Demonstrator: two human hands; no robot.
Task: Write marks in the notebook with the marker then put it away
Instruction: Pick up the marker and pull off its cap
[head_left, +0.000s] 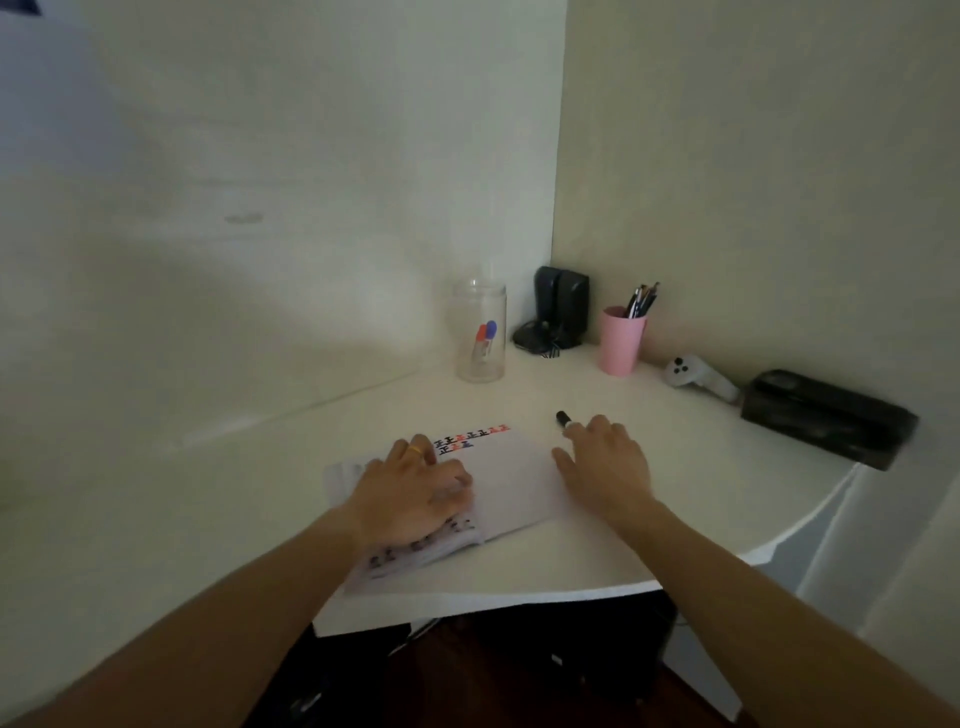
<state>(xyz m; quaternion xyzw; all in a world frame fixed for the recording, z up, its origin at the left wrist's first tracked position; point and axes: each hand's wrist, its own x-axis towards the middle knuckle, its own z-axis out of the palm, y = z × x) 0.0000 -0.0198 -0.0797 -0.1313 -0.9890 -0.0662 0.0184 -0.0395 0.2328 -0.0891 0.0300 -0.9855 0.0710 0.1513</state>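
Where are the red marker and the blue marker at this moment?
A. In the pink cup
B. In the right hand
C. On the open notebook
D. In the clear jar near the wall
D. The red and blue markers stand inside the clear jar near the wall, while the pink cup holds only dark pens and the right hand is at a black marker.

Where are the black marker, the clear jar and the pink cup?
Marker (563, 418): head view, on its black cap, just past the right hand's fingertips.
Jar (480, 332): head view, on its clear wall, mid-height.
Cup (622, 340): head view, on its pink side, below the pens.
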